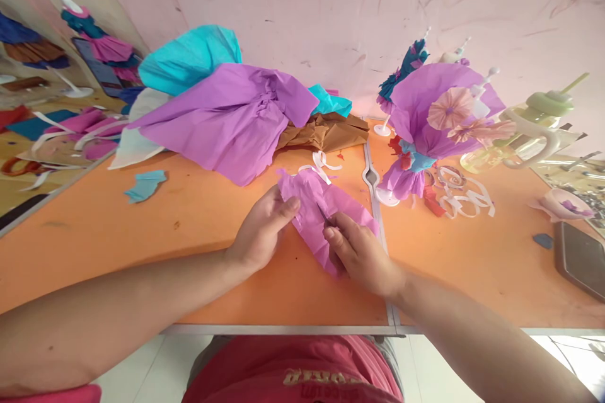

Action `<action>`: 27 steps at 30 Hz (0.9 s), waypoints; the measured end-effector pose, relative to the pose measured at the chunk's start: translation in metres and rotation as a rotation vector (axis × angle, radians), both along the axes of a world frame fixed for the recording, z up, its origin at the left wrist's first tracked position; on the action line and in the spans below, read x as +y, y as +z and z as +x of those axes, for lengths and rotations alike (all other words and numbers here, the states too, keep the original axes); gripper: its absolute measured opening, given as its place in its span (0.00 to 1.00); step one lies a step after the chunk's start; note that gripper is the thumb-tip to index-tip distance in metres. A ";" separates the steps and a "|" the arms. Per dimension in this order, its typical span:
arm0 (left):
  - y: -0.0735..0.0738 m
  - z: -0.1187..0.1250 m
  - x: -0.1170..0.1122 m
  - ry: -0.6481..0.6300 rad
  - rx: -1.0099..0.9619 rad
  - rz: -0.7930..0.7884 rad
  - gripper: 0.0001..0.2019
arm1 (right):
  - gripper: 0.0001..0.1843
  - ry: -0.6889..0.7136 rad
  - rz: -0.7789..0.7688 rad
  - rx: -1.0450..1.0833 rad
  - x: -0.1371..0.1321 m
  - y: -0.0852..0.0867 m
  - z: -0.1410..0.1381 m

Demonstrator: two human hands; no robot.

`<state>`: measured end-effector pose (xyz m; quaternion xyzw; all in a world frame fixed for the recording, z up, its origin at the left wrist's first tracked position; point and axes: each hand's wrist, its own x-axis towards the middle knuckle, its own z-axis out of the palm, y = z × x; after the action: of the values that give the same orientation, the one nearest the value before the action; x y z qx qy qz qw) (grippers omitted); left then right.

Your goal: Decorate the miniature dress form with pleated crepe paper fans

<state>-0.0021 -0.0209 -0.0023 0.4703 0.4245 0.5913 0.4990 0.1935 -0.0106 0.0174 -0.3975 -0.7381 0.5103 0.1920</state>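
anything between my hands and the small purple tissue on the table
Nothing visible. The left hand grips the tissue at its left edge, and the right hand pinches its middle.

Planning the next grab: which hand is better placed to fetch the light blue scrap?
Left, probably. The left hand holds the left edge of the purple tissue paper, on the same side as the light blue scrap, bare table between. The right hand pinches its middle, farther off.
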 end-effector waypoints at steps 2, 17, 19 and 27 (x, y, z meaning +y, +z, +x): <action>-0.002 -0.001 0.001 0.054 -0.011 -0.034 0.19 | 0.19 0.011 0.006 -0.010 0.000 0.000 0.000; -0.008 0.005 -0.003 0.048 -0.037 -0.006 0.13 | 0.20 0.027 0.019 -0.010 -0.001 -0.002 -0.001; -0.009 0.005 -0.003 0.043 -0.039 -0.003 0.13 | 0.19 0.027 0.028 -0.017 -0.001 -0.003 -0.002; -0.007 0.002 -0.003 -0.035 -0.135 0.036 0.15 | 0.17 0.002 0.071 -0.053 0.000 0.000 -0.003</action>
<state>0.0001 -0.0241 -0.0093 0.4456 0.3711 0.6202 0.5282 0.1908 -0.0108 0.0179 -0.4030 -0.7609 0.4734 0.1858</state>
